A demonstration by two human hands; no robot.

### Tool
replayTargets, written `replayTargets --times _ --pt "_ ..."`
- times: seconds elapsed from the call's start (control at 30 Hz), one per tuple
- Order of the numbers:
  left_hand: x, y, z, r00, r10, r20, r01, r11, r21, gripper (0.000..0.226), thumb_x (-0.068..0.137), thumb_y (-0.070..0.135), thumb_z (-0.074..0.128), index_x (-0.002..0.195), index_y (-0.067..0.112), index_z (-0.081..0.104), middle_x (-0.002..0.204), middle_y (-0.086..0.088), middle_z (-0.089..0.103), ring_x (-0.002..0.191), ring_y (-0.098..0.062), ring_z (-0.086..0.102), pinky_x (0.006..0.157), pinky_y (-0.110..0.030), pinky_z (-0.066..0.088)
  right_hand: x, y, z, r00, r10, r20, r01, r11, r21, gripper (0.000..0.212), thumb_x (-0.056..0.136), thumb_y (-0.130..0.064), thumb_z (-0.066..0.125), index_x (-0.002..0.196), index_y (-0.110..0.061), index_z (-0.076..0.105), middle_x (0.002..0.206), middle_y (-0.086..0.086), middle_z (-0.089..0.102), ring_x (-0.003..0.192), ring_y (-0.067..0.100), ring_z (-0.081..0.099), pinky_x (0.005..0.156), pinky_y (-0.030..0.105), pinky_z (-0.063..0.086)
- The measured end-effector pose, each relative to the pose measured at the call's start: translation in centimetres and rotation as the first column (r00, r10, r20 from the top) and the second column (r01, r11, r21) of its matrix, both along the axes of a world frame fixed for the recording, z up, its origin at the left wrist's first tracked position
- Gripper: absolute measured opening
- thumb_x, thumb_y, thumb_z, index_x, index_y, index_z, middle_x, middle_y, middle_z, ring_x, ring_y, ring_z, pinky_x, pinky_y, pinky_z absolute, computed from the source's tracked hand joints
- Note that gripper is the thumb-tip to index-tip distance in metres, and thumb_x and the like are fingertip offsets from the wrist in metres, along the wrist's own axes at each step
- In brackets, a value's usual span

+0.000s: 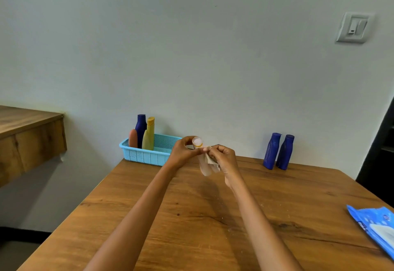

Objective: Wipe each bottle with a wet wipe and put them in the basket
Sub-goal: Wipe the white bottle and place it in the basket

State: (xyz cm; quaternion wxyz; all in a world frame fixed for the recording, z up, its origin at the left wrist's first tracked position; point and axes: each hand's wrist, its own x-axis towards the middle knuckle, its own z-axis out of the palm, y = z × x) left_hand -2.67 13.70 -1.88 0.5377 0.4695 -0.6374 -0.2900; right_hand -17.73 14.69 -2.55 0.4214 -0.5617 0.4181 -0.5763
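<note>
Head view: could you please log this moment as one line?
left hand: holds bottle | right hand: wipe on bottle | basket: three bottles | table: two blue bottles

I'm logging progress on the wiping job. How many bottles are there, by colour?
Dark blue: 3, one in the basket at, two on the table at and
Yellow: 1
Orange-red: 1
Pale, held in both hands: 1
Total: 6

Person, head view | left hand and right hand bare | both forearms bare | no sleeves visible | fingers slender
</note>
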Motion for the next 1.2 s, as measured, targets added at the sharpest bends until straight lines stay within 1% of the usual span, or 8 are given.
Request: replayTargets --times 0.17,0.33,0.43,0.63,0.83,0.97,1.07,1.2 --pt "-0.4 0.3 0.0 0.993 -0.118 -0.017 0.119 0.992 0.052 0.041 0.073 0.032 0.078 0.11 0.024 0.061 0.102 0.012 0.065 0.098 -0.003 0.059 0.082 -0.016 0.044 0.6 -0.1 -0.1 0.986 -0.167 -0.002 0.167 0.985 -0.046 0.01 0.09 -0.016 0.062 0.094 -0.022 0.068 0.096 -0.002 0.07 0.094 0.016 0.064 0.08 0.033 0.055" --pt "-0.9 0.7 0.7 0.986 -0.083 -0.141 0.079 0.996 -0.034 0.041 0.071 0.029 0.08 0.107 0.029 0.061 0.104 0.008 0.066 0.095 -0.003 0.062 0.077 -0.015 0.048 1.8 0.2 1.0 0.968 -0.231 0.094 0.245 0.952 -0.184 0.011 0.087 -0.017 0.064 0.095 -0.02 0.07 0.095 -0.003 0.071 0.091 0.01 0.065 0.078 0.025 0.054" --pt "-0.5 1.1 0.9 0.982 -0.042 -0.182 0.03 0.997 -0.068 0.042 0.072 0.026 0.081 0.108 0.029 0.06 0.103 0.01 0.065 0.089 -0.002 0.062 0.073 -0.013 0.049 1.6 0.0 -0.1 0.951 -0.31 -0.013 0.306 0.943 -0.131 0.013 0.088 -0.021 0.065 0.096 -0.012 0.071 0.096 0.004 0.07 0.09 0.016 0.064 0.075 0.03 0.052" --pt "-0.6 1.0 0.7 0.983 -0.042 -0.179 0.029 0.997 -0.071 0.039 0.074 0.025 0.078 0.105 0.033 0.057 0.102 0.013 0.062 0.095 -0.005 0.059 0.078 -0.017 0.048 0.2 -0.3 -1.3 0.925 -0.33 -0.187 0.344 0.938 0.049 0.012 0.089 -0.023 0.061 0.095 -0.016 0.07 0.092 0.0 0.07 0.089 0.019 0.065 0.076 0.037 0.055" --pt "-1.7 0.7 0.6 0.983 0.094 -0.156 -0.106 0.992 -0.071 0.046 0.071 0.031 0.081 0.111 0.024 0.059 0.104 0.005 0.065 0.087 0.0 0.059 0.075 -0.017 0.048 2.3 0.7 1.0 0.923 -0.367 -0.118 0.343 0.921 -0.184 0.014 0.09 -0.019 0.059 0.102 -0.017 0.067 0.097 -0.005 0.064 0.087 0.01 0.06 0.068 0.019 0.045" --pt "-1.9 0.7 1.1 0.955 0.216 -0.204 -0.234 0.97 -0.067 0.044 0.071 0.038 0.079 0.108 0.026 0.058 0.107 0.004 0.065 0.097 -0.009 0.058 0.081 -0.025 0.047 2.7 0.7 0.4 0.884 -0.421 -0.202 0.348 0.882 -0.317 0.016 0.092 -0.016 0.056 0.104 -0.013 0.065 0.096 0.001 0.057 0.083 0.014 0.059 0.064 0.014 0.043" --pt "-1.3 0.7 1.7 0.934 0.233 -0.269 -0.258 0.964 -0.061 0.042 0.07 0.04 0.08 0.105 0.032 0.059 0.105 0.009 0.063 0.096 -0.005 0.057 0.075 -0.018 0.042 1.7 0.1 -1.0 0.849 -0.432 -0.305 0.36 0.895 -0.264 0.018 0.092 -0.014 0.055 0.106 -0.012 0.066 0.101 0.009 0.058 0.085 0.02 0.06 0.069 0.026 0.048" --pt "-0.9 0.5 1.3 0.929 0.211 -0.303 -0.233 0.972 -0.036 0.046 0.07 0.038 0.079 0.11 0.028 0.059 0.112 0.004 0.063 0.105 -0.01 0.056 0.088 -0.027 0.046 1.2 -0.3 -2.1 0.87 -0.391 -0.301 0.369 0.92 -0.132 0.021 0.091 -0.012 0.056 0.109 -0.01 0.067 0.104 0.01 0.064 0.092 0.021 0.062 0.071 0.028 0.051"
